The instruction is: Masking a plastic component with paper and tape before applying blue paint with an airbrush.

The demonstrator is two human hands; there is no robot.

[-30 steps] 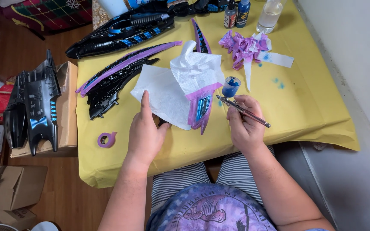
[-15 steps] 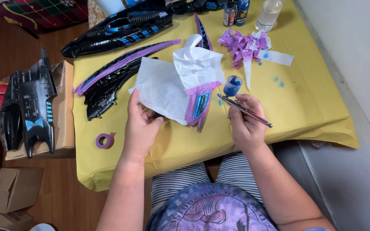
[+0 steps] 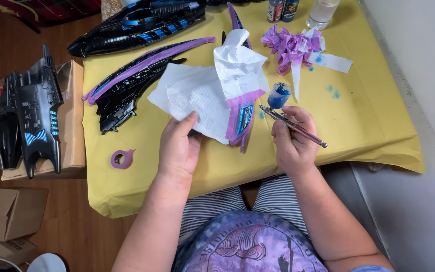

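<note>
Airbrush (image 3: 292, 125) with a blue-filled cup is clamped in the closed fingers of the right hand (image 3: 292, 142), just right of the masked part (image 3: 241, 121). That part, wrapped in paper towel (image 3: 202, 98) and purple tape, is gripped from below by the left hand (image 3: 178, 147) above the yellow table cover (image 3: 368, 121).

Purple tape roll (image 3: 122, 159), crumpled purple tape wad (image 3: 290, 48), black model hull (image 3: 28, 118) on cardboard box (image 3: 71, 126).
</note>
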